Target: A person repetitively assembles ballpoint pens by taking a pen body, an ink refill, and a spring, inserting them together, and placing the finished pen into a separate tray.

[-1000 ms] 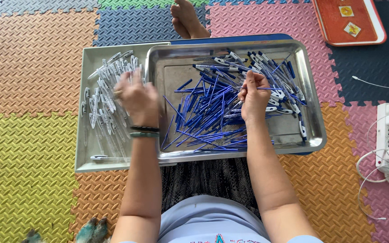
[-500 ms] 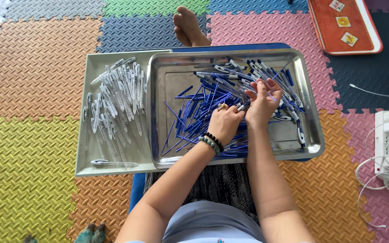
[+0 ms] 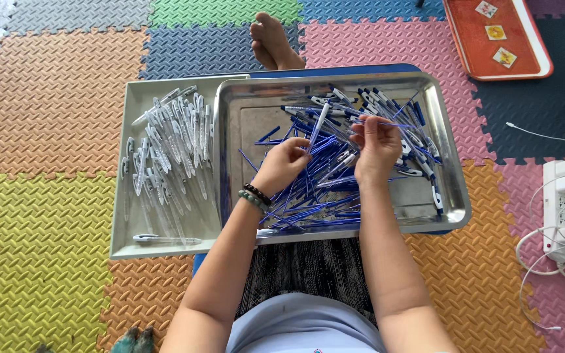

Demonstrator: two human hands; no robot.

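- Hands first: my left hand (image 3: 287,160) is over the shiny metal tray (image 3: 449,196), fingers pinched on a clear pen barrel (image 3: 320,124) that points up and away from me.
- My right hand (image 3: 375,145) is close beside it, fingers curled around a thin blue refill (image 3: 387,123).
- Both arms reach straight out from my lap.
- Blue refills (image 3: 308,199) lie in a heap under my hands.
- Clear pens (image 3: 171,144) lie in the grey tray (image 3: 122,245) on my left.
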